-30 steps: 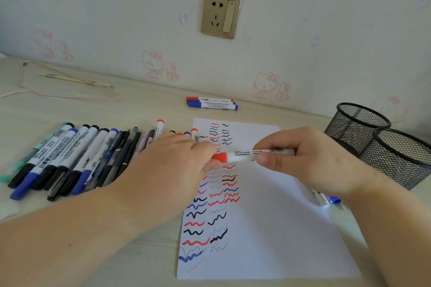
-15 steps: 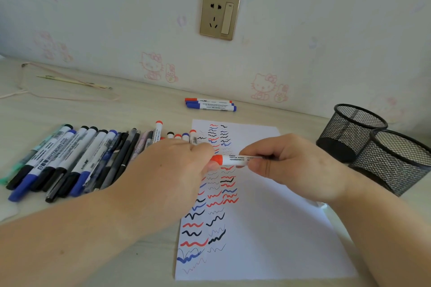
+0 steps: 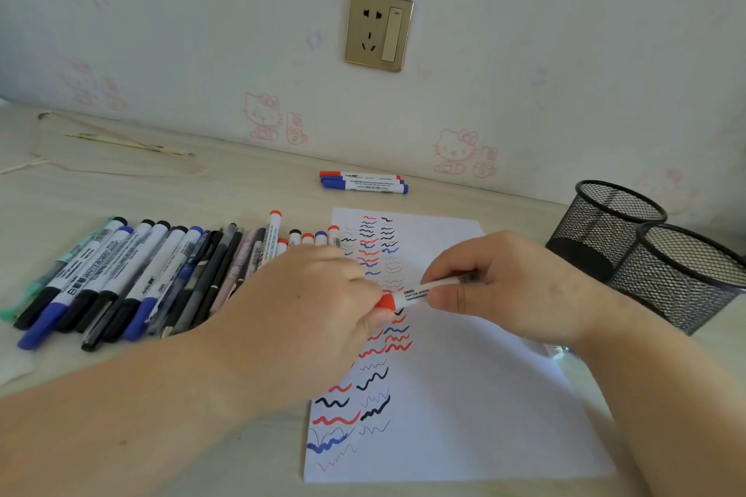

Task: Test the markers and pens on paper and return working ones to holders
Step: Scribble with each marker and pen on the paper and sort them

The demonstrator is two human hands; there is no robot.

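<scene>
A sheet of paper [image 3: 464, 395] lies at the desk's [image 3: 242, 190] centre, a row of pens [image 3: 133, 278] to its left, two mesh holders [image 3: 646, 254] side by side to its right, and what appear to be three markers [image 3: 363, 182] behind it by the wall [image 3: 202, 32].

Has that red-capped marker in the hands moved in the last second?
Yes. The red-capped marker has tilted, its cap end dipping toward the paper; earlier it lay nearly level. It remains over the squiggle columns, held by both hands.
</scene>
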